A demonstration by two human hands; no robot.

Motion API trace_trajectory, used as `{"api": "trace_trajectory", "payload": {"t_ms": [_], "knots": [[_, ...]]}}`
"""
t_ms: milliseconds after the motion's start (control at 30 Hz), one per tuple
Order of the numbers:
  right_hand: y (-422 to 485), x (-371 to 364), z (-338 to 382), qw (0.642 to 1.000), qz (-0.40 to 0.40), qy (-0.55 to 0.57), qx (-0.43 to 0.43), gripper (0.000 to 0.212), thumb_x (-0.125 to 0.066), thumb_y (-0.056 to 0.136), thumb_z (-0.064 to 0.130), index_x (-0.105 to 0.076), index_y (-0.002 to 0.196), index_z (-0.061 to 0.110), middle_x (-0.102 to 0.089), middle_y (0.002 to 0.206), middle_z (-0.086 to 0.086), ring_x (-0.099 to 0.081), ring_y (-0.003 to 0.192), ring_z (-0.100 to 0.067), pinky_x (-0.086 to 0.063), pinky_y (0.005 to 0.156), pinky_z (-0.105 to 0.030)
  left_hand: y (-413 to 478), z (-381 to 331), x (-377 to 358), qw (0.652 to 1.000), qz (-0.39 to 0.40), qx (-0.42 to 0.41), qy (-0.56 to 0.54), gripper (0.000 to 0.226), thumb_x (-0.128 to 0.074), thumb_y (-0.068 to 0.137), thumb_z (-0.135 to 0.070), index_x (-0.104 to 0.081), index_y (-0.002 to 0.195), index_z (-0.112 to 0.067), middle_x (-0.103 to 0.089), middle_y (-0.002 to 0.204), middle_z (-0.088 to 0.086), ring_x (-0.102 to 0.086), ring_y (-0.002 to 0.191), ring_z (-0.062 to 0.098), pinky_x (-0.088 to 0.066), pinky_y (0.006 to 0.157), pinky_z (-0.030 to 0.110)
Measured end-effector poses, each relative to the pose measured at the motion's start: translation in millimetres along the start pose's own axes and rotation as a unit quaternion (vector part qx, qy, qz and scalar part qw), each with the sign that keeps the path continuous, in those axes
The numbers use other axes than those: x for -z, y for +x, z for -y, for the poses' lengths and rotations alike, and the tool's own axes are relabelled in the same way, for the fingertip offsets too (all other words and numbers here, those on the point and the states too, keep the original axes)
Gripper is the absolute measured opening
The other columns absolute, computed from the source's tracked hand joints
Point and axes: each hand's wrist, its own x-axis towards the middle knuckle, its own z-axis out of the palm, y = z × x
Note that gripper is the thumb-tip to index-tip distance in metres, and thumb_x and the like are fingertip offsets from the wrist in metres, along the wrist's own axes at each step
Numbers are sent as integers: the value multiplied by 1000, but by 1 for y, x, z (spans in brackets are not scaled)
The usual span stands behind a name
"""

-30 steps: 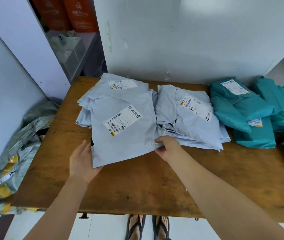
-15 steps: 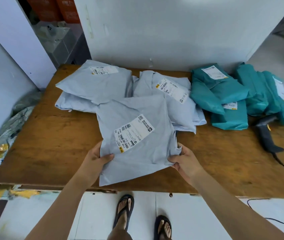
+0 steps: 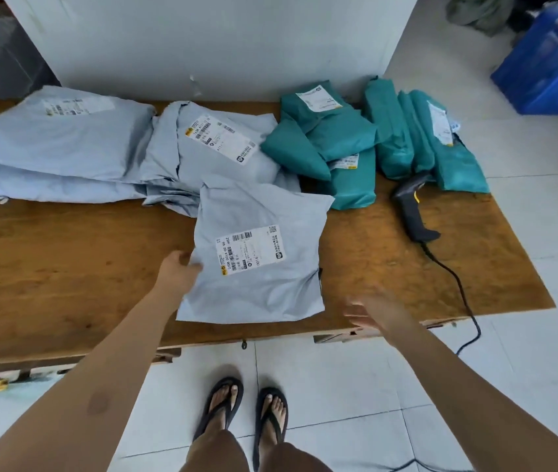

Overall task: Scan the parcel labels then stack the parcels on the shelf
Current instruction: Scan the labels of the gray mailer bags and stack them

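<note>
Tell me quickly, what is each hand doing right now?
Left hand: grips the left edge of the grey parcel.
Right hand: open, holding nothing, blurred.

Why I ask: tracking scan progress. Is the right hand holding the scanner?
No, the right hand is open and empty while the scanner lies untouched on the table.

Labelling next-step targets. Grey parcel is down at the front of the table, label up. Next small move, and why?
Probably the right hand reaches for the scanner. The grey parcel lies flat, label up; the left hand holds its edge, and the right hand is open and empty.
</note>
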Motion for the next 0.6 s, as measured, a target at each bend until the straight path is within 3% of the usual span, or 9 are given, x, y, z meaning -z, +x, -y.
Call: {"api": "trace_trajectory", "payload": {"t_ms": [133, 233, 300, 367, 467, 600], "knots": [[36, 37, 32, 989, -125, -58, 45, 30, -56, 91, 1, -53, 120, 7, -60, 112, -13, -61, 101, -28, -55, 85, -40, 2, 3, -2, 997, 10, -59, 43, 27, -50, 90, 3, -58, 115, 2, -61, 103, 15, -56, 92, 28, -42, 72, 29], [57, 50, 50, 940, -214, -227, 138, 43, -55, 90, 9, -48, 132, 8, -56, 128, -17, -55, 114, -35, -48, 95, -43, 9, 1, -1, 991, 2, -107, 78, 23, -39, 89, 12, -59, 87, 0, -53, 74, 9, -48, 71, 22, -35, 56, 22], [70, 55, 61, 917, -239, -269, 173, 50, -58, 89, 9, -43, 137, 8, -51, 135, -18, -51, 120, -37, -45, 95, -41, 19, -4, 5, 981, -19, -130, 146, 29, -38, 87, 12, -51, 69, -6, -46, 60, 3, -45, 63, 24, -34, 55, 25], [85, 57, 71, 906, -257, -278, 190, 57, -60, 88, 11, -39, 140, 9, -49, 138, -19, -49, 123, -38, -45, 95, -42, 34, -8, 13, 966, -43, -160, 197, 30, -40, 84, 11, -57, 65, -6, -54, 63, 11, -52, 70, 33, -41, 63, 34], [110, 61, 81, 897, -288, -276, 188, 61, -59, 89, 13, -33, 143, 8, -48, 140, -19, -49, 124, -39, -45, 96, -45, 59, -12, 20, 961, -62, -197, 184, 30, -41, 81, 12, -68, 88, 3, -66, 90, 25, -60, 86, 40, -46, 73, 37], [146, 71, 90, 893, -318, -273, 161, 68, -64, 86, 16, -29, 143, 7, -46, 141, -21, -45, 127, -39, -43, 100, -47, 74, -11, 8, 962, -40, -226, 146, 40, -39, 84, 16, -69, 106, 2, -61, 108, 13, -54, 99, 27, -40, 80, 28]]}}
